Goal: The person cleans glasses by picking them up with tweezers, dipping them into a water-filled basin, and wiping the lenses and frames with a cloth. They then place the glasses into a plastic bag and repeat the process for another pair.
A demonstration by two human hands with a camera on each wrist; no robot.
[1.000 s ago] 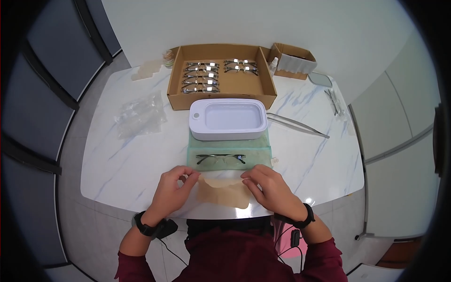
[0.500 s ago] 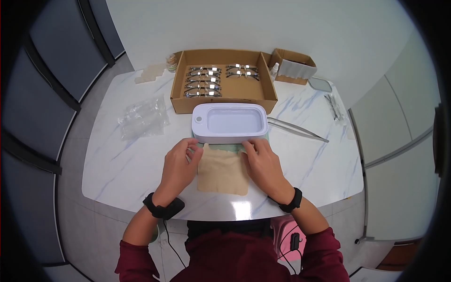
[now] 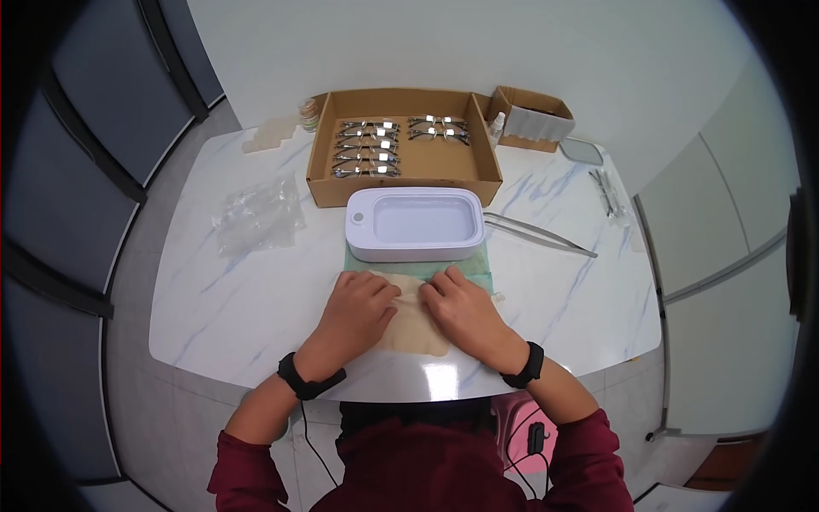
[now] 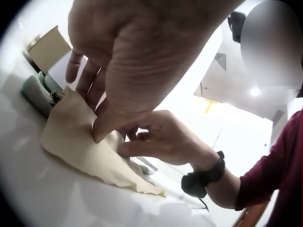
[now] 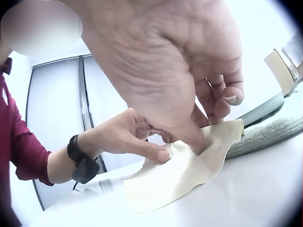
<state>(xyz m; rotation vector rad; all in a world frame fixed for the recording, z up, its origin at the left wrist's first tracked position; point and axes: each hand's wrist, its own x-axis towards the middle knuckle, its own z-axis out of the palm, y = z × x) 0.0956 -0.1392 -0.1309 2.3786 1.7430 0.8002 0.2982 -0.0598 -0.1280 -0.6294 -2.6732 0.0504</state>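
Note:
A beige cleaning cloth drapes over the front of a green towel. My left hand pinches its left part, thumb on the near side and fingers behind, as the left wrist view shows. On the right part, my right hand pinches the cloth between thumb and fingers. The glasses on the towel are hidden under cloth and hands in the head view; a small dark bit of frame peeks past the cloth's edge in the left wrist view. Just beyond stands a white ultrasonic cleaner with an open basin.
Behind the cleaner, a cardboard box holds several pairs of glasses. Long tweezers lie right of it. Clear plastic bags are at left. A smaller carton and a spray bottle stand at the back right.
Both hands first moved the cloth forward from the table's near edge over the glasses and towel. Since then they have drawn closer together, gathering the cloth's far part between them.

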